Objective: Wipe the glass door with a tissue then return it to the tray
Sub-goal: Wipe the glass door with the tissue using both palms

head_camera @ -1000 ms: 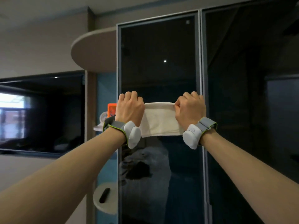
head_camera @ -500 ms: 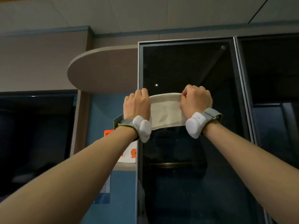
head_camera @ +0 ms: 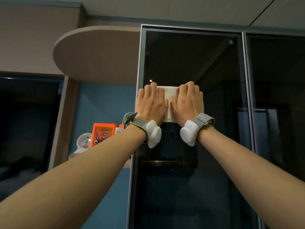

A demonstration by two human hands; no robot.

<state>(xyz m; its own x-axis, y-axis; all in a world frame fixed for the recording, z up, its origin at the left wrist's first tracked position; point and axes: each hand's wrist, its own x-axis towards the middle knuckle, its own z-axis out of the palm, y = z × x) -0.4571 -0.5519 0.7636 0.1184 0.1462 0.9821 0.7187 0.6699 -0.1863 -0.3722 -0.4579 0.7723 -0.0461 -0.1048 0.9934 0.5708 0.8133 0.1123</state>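
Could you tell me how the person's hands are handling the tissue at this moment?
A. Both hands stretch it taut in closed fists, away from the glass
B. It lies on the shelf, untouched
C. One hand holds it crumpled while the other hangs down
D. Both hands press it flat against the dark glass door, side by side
D: the left hand and the right hand lie open, fingers spread, side by side on the white tissue, flat against the glass door.

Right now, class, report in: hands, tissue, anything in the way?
Left hand and right hand flat, pressing tissue on glass door. Nothing blocks the door.
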